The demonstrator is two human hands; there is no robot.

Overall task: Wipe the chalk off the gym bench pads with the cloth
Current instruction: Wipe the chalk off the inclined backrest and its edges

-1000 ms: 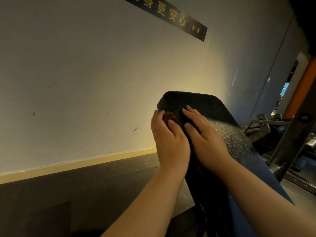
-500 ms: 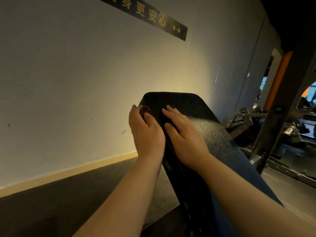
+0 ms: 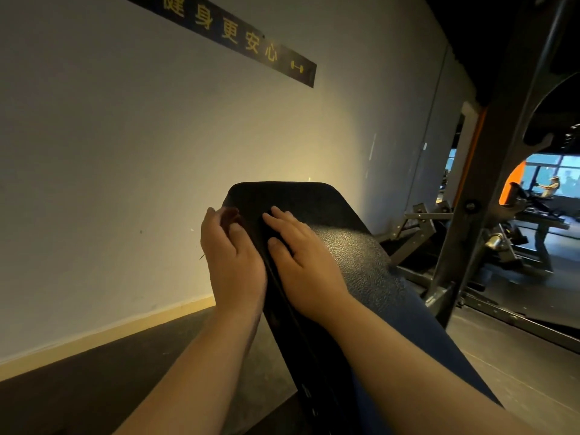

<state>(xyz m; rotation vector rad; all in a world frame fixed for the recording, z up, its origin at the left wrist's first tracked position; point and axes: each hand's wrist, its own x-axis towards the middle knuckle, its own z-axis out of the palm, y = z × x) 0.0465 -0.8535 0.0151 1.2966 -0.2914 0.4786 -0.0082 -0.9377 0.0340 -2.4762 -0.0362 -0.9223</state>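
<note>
- Head view, change: over the last second I see both hands keep their places on the pad. Only the camera has swung, so more of the rack now shows at right.
- Head view, task's thing: the dark cloth [image 3: 288, 199] lies draped over the raised head end of the inclined bench pad [image 3: 354, 255]. Its matte surface ends where the pad's grained, shiny covering begins. I can make out no chalk in this dim light.
- Head view, left hand [image 3: 233, 268]: it sits at the pad's left edge, with fingers curled round that edge and thumb on top, grasping the cloth there.
- Head view, right hand [image 3: 306, 265]: it lies flat on the pad's top face, fingers straight and slightly spread. The fingertips press on the cloth and grasp nothing.
- Head view, surroundings: a pale wall [image 3: 125, 183] stands behind the pad and carries a dark sign [image 3: 238, 39] with yellow characters. A dark rack upright [image 3: 480, 196] stands at right, and the dark floor [image 3: 94, 387] lies below.
</note>
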